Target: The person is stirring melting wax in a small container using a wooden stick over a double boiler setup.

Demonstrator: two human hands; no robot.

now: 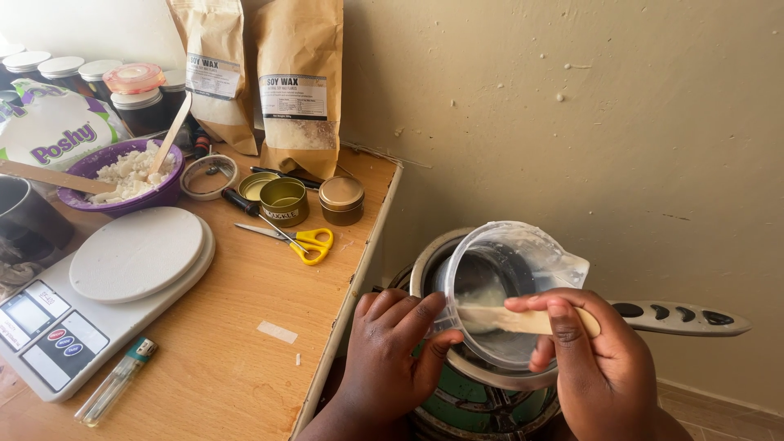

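The left hand (392, 343) is wrapping its fingers around the near wall of a clear plastic measuring jug (502, 282), which is sitting inside a metal pot (433, 261) on a green burner (482, 408), at about four o'clock from the desk (245, 327). The right hand (588, 359) is closed on a flat wooden stirring stick (523, 320), whose far end is reaching into the jug at about nine o'clock from that hand. The jug seems to be holding a pale, partly melted mass low down, though the cloudy wall is making this hard to tell.

Judging from this, the stirring is going best if the left hand is bracing the jug upright, so that the spout at two o'clock is not tipping toward the wall. The stick is better sweeping the bottom and sides slowly than whipping, since the jug looks light and could be rocking in the pot. The pot's grey handle (682, 318) is jutting out at three o'clock, just behind the right hand, so the wrist is wise in staying clear of it.

On the desk, at about ten o'clock, yellow-handled scissors (306, 241), small gold tins (284, 201), a white kitchen scale (98, 294) and a purple bowl of white flakes (122, 175) are lying well apart from the hands.
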